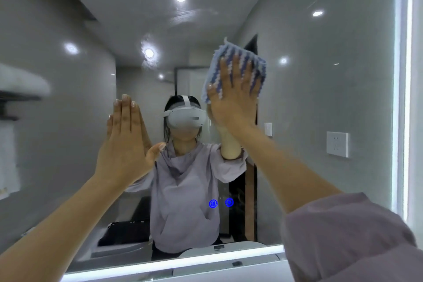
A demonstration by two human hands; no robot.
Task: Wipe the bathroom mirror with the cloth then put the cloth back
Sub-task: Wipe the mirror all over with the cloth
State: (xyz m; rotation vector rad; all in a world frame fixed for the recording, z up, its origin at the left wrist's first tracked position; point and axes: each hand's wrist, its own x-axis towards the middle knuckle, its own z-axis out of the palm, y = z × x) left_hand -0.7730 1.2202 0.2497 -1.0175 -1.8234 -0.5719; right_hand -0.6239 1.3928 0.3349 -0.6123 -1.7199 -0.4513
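The bathroom mirror (320,89) fills almost the whole view, lit along its bottom and right edges. My right hand (233,98) presses a blue and white striped cloth (238,57) flat against the glass, right of centre at about head height, fingers spread over it. My left hand (126,139) rests flat on the glass to the left, fingers together and pointing up, holding nothing. Wipe streaks show on the upper middle of the glass.
Two blue touch icons (220,203) glow low on the mirror. A wall socket (337,144) and a small switch (268,129) appear as reflections at the right. A towel rack with towels (13,98) hangs at the left edge. A person in a headset is reflected at centre.
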